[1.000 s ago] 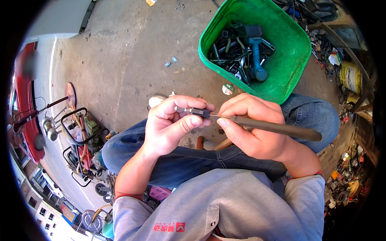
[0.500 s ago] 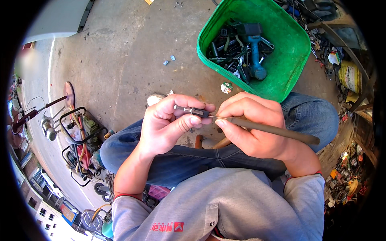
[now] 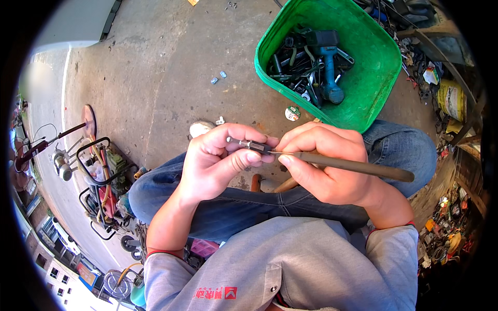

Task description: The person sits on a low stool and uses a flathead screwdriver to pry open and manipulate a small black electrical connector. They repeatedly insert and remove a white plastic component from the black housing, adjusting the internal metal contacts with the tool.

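We find a small dark part (image 3: pixel 261 148) at the centre, its bright metal end pointing between 9 and 10 o'clock; the left hand (image 3: pixel 210 165) pinches it between thumb and fingers. From 3 o'clock, the right hand (image 3: pixel 332 163) pinches a long brown rod (image 3: pixel 363 166) close to its front, where a thin wire (image 3: pixel 281 153) reaches toward the part; whether it enters we cannot tell. We judge the part light, stiff and easily dropped, best held by the flanks of its dark body; the wire looks fragile and liable to bend, so the rod is the sounder hold. Beyond, at 1 o'clock, we note a green bin (image 3: pixel 376 93) holding a blue power tool (image 3: pixel 330 72) among jumbled hand tools (image 3: pixel 312 80). Farther off, between 2 and 3 o'clock, we record a yellow container (image 3: pixel 450 99); its contents we cannot make out.
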Demonstrator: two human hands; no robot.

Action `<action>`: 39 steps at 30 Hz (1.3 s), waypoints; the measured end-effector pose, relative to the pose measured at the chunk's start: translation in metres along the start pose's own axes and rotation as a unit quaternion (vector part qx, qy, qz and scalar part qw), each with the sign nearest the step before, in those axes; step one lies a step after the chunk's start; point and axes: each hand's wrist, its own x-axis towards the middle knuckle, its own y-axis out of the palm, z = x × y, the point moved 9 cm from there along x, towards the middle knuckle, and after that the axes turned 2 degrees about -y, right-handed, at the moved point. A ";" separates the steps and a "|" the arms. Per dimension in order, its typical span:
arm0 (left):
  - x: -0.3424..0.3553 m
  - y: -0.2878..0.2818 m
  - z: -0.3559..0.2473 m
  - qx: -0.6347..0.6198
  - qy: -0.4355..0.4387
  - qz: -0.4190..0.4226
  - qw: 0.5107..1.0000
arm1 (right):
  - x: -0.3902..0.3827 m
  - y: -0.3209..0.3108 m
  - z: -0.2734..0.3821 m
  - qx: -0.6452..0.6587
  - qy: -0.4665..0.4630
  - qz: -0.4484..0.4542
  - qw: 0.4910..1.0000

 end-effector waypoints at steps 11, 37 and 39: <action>-0.001 0.002 0.001 -0.003 0.001 0.010 1.000 | 0.000 0.000 0.003 0.002 -0.019 0.001 1.000; -0.001 0.003 -0.004 0.070 -0.004 -0.019 0.997 | -0.013 0.008 -0.017 0.004 0.077 -0.018 0.997; -0.001 0.002 -0.004 0.077 -0.005 -0.023 0.997 | -0.010 0.007 -0.006 -0.038 0.011 -0.040 0.998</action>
